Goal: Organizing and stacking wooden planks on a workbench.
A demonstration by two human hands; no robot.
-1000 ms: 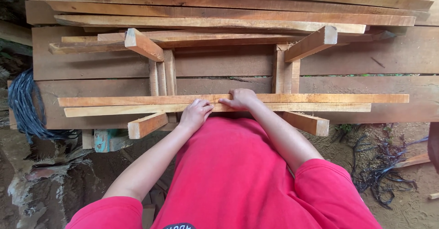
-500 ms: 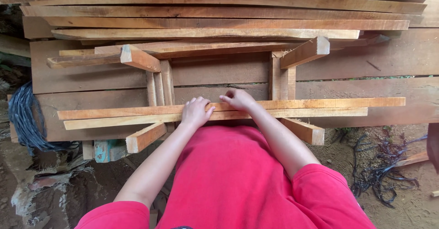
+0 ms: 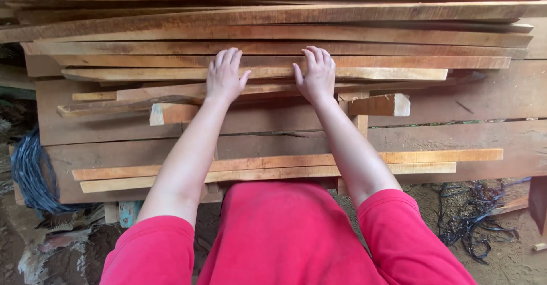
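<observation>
Both hands lie flat, palms down and fingers spread, on a stack of long planks (image 3: 273,34). The left hand (image 3: 225,75) rests with its fingertips up on one plank and its heel near the edge of a lighter slat (image 3: 387,74) just below. The right hand (image 3: 316,75) sits beside it, close but apart, in the same flat pose. Neither hand is closed around anything; they press or rest on the wood with open palms.

The planks under the hands run left to right across the view, their long axis crosswise to the arms. They are piled in rough steps, each one a little offset from the next, ends uneven at the right.

Nearer the body, two thin strips (image 3: 285,168) lie side by side, touching, also running left to right, with both forearms crossing above them. They rest over a wide board (image 3: 484,94) and on short wooden blocks; one block (image 3: 379,104) shows its cut end just right of the right wrist, and another (image 3: 171,114) shows left of the left forearm.

At the far left a coil of dark blue cord (image 3: 31,174) hangs beside the boards. At the lower right, dark tangled scraps (image 3: 478,219) lie on sandy ground. The person wears a red shirt (image 3: 285,239).
</observation>
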